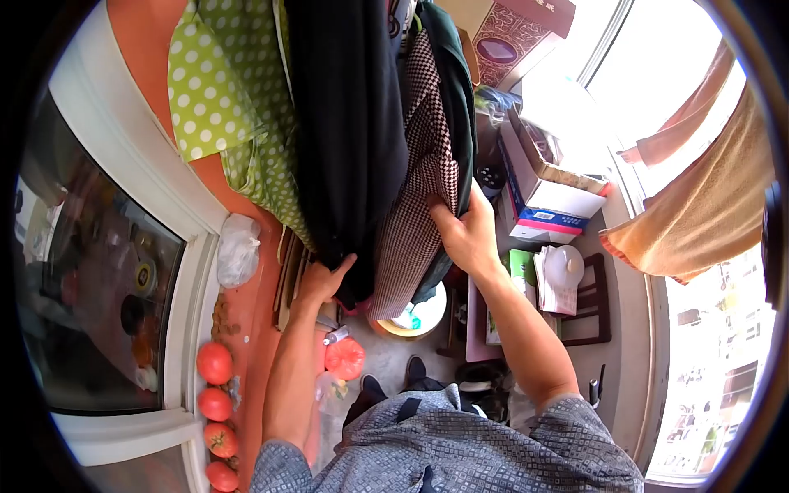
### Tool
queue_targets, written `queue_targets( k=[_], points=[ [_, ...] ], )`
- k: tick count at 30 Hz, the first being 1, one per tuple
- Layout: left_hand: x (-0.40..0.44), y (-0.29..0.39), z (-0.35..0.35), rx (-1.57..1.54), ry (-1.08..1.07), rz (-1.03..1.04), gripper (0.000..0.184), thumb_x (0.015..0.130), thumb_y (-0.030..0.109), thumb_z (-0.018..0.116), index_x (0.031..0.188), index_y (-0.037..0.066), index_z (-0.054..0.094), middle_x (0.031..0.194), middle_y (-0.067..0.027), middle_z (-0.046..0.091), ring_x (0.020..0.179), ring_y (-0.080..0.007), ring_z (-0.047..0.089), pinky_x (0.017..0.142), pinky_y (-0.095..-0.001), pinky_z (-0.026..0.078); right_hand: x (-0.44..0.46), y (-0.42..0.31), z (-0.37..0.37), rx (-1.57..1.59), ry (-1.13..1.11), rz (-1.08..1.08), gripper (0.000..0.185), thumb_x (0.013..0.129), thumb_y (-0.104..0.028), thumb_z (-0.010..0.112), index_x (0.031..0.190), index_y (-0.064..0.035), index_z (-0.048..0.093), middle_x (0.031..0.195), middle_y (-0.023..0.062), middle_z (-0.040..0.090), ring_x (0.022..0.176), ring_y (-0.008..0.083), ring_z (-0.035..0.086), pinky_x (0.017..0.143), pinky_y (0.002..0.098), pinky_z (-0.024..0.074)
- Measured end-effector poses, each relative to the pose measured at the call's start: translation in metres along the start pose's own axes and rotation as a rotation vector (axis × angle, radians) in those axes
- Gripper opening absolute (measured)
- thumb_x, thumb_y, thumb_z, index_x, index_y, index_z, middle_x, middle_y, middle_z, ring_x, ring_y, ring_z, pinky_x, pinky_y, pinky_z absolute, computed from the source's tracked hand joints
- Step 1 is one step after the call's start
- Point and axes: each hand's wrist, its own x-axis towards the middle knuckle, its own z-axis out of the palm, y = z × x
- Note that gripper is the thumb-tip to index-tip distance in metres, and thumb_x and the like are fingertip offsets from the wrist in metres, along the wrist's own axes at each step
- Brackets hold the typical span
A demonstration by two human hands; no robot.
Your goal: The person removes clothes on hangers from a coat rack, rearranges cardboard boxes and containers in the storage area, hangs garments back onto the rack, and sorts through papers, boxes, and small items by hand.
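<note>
Several garments hang in front of me. My left hand [323, 282] is closed at the lower edge of a black garment [349, 131], its fingers partly hidden by the cloth. Higher up and to the right, my right hand [468, 232] grips the side of a houndstooth-checked garment [415, 197], thumb on the front and fingers behind it. A dark green garment [450, 90] hangs right behind the checked one, close to my right fingers. On the left hangs a green polka-dot cloth [215, 90].
Tomatoes [215, 363] and a white plastic bag [238, 251] line the orange ledge at left. Below the clothes stand a round bucket [436, 312] and a red bag [345, 358]. Boxes [546, 185], a dark wooden chair [604, 300] and an orange towel [699, 205] are at right.
</note>
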Motion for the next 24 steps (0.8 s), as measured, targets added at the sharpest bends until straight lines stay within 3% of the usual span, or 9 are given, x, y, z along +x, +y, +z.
queue_targets(
  k=[2, 6, 8, 9, 13, 16, 19, 22, 24],
  points=[
    [-0.010, 0.028, -0.022, 0.091, -0.405, -0.428, 0.091, 0.086, 0.077, 0.061, 0.131, -0.002, 0.063, 0.108, -0.0226, 0.075, 0.086, -0.0297, 0.077, 0.062, -0.0368, 0.064, -0.003, 0.003, -0.002, 0.019, 0.009, 0.051, 0.035, 0.091, -0.001, 0.064, 0.126, 0.0004, 0.060, 0.097, 0.0074, 0.070, 0.090, 0.0116, 0.063, 0.081, 0.0287, 0.0514],
    [-0.022, 0.031, -0.019, 0.038, -0.615, -0.544, 0.096, 0.090, 0.083, 0.048, 0.125, -0.005, 0.066, 0.100, -0.0230, 0.075, 0.077, -0.0263, 0.076, 0.063, -0.0353, 0.063, -0.010, 0.014, -0.004, -0.039, 0.046, -0.034, 0.026, 0.097, -0.005, 0.066, 0.122, 0.0006, 0.062, 0.092, 0.0058, 0.069, 0.082, 0.0094, 0.060, 0.076, 0.0280, 0.0505],
    [-0.029, 0.031, -0.015, -0.411, -0.752, -0.431, 0.095, 0.096, 0.081, 0.036, 0.118, -0.005, 0.069, 0.098, -0.0188, 0.076, 0.076, -0.0247, 0.075, 0.069, -0.0342, 0.062, -0.013, 0.012, -0.007, -0.038, 0.046, 0.056, 0.021, 0.099, -0.006, 0.065, 0.120, 0.0001, 0.063, 0.086, 0.0036, 0.067, 0.078, 0.0081, 0.057, 0.072, 0.0270, 0.0487],
    [-0.026, 0.025, -0.009, -0.574, -0.809, -0.385, 0.090, 0.102, 0.074, 0.030, 0.132, -0.004, 0.062, 0.111, -0.0186, 0.075, 0.083, -0.0248, 0.075, 0.077, -0.0360, 0.061, -0.014, 0.015, -0.008, -0.037, 0.050, 0.056, 0.021, 0.099, -0.006, 0.065, 0.120, 0.0001, 0.063, 0.086, 0.0036, 0.067, 0.078, 0.0081, 0.057, 0.072, 0.0270, 0.0487],
    [-0.031, 0.054, -0.009, -0.979, -0.631, -0.029, 0.087, 0.106, 0.065, 0.033, 0.156, -0.005, 0.030, 0.147, -0.0215, 0.054, 0.116, -0.0297, 0.067, 0.092, -0.0406, 0.059, -0.018, 0.031, -0.018, -0.052, 0.083, 0.018, 0.015, 0.101, -0.007, 0.064, 0.115, -0.0002, 0.065, 0.080, 0.0010, 0.061, 0.073, 0.0069, 0.052, 0.067, 0.0260, 0.0457],
    [-0.020, 0.064, -0.015, -1.102, -0.251, -0.020, 0.087, 0.106, 0.065, 0.036, 0.156, -0.006, 0.031, 0.149, -0.0225, 0.052, 0.126, -0.0317, 0.061, 0.100, -0.0436, 0.056, -0.021, 0.031, -0.024, -0.061, 0.099, 0.051, 0.013, 0.101, -0.007, 0.065, 0.112, -0.0002, 0.066, 0.077, 0.0002, 0.059, 0.070, 0.0065, 0.051, 0.064, 0.0253, 0.0443],
    [-0.002, 0.041, -0.022, -1.106, -0.168, -0.075, 0.087, 0.105, 0.065, 0.038, 0.154, -0.006, 0.034, 0.150, -0.0218, 0.051, 0.130, -0.0328, 0.057, 0.109, -0.0464, 0.048, -0.026, 0.037, -0.018, 0.018, 0.122, 0.034, 0.011, 0.100, -0.006, 0.065, 0.110, -0.0010, 0.067, 0.075, -0.0010, 0.058, 0.070, 0.0054, 0.051, 0.063, 0.0255, 0.0447],
    [-0.008, 0.044, -0.022, -1.043, -0.215, -0.062, 0.086, 0.105, 0.065, 0.039, 0.153, -0.007, 0.036, 0.151, -0.0221, 0.050, 0.133, -0.0324, 0.055, 0.112, -0.0460, 0.045, -0.037, 0.013, 0.002, -0.049, 0.030, 0.054, 0.029, 0.095, -0.011, 0.071, 0.121, 0.0018, 0.065, 0.101, 0.0163, 0.073, 0.092, 0.0209, 0.069, 0.084, 0.0345, 0.0552],
    [-0.017, 0.055, -0.020, -1.003, -0.246, -0.029, 0.084, 0.106, 0.063, 0.039, 0.151, -0.008, 0.039, 0.149, -0.0233, 0.051, 0.135, -0.0326, 0.054, 0.113, -0.0454, 0.044, -0.048, 0.016, 0.023, -0.208, -0.047, -0.038, 0.052, 0.090, -0.017, 0.076, 0.134, 0.0039, 0.058, 0.129, 0.0274, 0.065, 0.119, 0.0365, 0.065, 0.103, 0.0418, 0.0504]
  ],
)
